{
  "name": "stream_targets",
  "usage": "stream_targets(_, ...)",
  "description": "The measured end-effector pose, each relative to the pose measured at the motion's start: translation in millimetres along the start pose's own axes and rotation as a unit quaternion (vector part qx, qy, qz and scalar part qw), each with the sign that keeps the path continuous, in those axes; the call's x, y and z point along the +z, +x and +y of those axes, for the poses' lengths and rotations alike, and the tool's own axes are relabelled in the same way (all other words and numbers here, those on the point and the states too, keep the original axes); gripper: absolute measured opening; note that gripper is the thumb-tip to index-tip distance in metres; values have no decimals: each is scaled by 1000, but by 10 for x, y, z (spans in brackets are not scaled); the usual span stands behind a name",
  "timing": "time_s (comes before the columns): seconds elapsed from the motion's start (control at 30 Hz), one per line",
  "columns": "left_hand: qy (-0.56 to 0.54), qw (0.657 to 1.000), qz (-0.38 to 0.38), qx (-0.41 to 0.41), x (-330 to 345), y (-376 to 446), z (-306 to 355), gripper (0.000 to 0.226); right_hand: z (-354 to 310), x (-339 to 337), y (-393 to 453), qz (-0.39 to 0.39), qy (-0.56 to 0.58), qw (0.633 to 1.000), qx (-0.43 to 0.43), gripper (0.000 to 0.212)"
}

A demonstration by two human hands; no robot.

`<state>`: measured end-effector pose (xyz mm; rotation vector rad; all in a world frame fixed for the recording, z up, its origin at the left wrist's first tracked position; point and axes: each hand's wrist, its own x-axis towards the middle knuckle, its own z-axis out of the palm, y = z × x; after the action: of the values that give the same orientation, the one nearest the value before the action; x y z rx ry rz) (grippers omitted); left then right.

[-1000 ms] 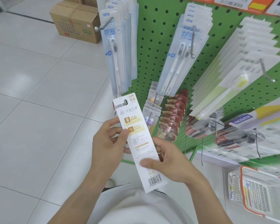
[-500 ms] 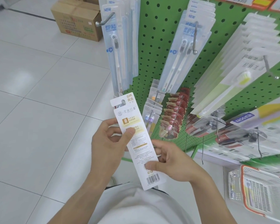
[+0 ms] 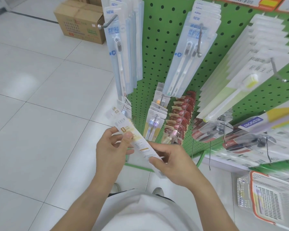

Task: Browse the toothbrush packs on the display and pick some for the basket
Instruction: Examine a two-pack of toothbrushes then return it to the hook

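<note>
The green pegboard display is standing right in front of the person, its hooks loaded with hanging toothbrush packs; pale blue blister packs are hanging at the upper left, a second blue-and-white row is hanging beside them, and a long run of white-and-yellow packs is fanning out to the right; below those, small red packs are crowding a lower hook; a cardboard box is sitting on the tiled floor behind the rack.

The white wire basket is waiting at the lower right with a pack or two already lying inside.

The person is holding one long white toothbrush pack, printed back uppermost and blurred, slanting between both hands just in front of the rack; the left hand is pinching its upper half, thumb pressing on the card face and fingers curling behind; the right hand is gripping the lower end, thumb on top and fingers wrapping underneath.

The pack is looking light and thin; I'd judge the card stiff along its length yet ready to bend or crease if squeezed mid-span, and the plastic front probably slick; holding it by the long edges, or at the hang-hole end, seems safest for carrying it across to the basket.
</note>
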<state>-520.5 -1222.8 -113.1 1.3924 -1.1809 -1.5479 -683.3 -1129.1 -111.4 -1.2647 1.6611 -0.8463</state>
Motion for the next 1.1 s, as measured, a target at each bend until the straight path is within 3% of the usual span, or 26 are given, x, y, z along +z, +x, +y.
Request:
stream_targets(0.17, -54, 995, -72, -52, 42, -2, 25, 52, 113, 65, 16, 72, -172, 982, -28, 55)
stream_targets(0.23, -87, 989, -111, -53, 102, -71, 64, 42, 115, 103, 27, 78, -205, 975, -32, 56)
stream_targets(0.33, -78, 993, -92, 9, 148, -131, 70, 23, 89, 153, 16, 87, -254, 962, -59, 56)
stream_targets(0.4, -73, 995, -58, 31, 140, -116, 60, 14, 82, 161, 17, 94, -247, 962, -72, 57)
stream_targets(0.57, -62, 997, -23, 39, 137, -70, 46, 19, 74, 157, 36, 72, -197, 976, -60, 61)
stream_targets(0.73, -13, 995, -73, 65, 85, -27, 52, 18, 94, 130, 42, 59, -179, 981, -52, 41)
stream_targets(0.83, -10, 991, -116, 59, 57, 35, 95, 13, 110, 82, 62, 103, -200, 973, -52, 33)
stream_targets(1.0, 17, 985, -170, 39, 10, 196, 84, 11, 7, -101, 140, 189, -67, 979, -33, 56)
stream_targets(1.1, 39, 976, -206, 61, 21, 252, 6, 16, -38, -149, 238, 209, -8, 977, -40, 48)
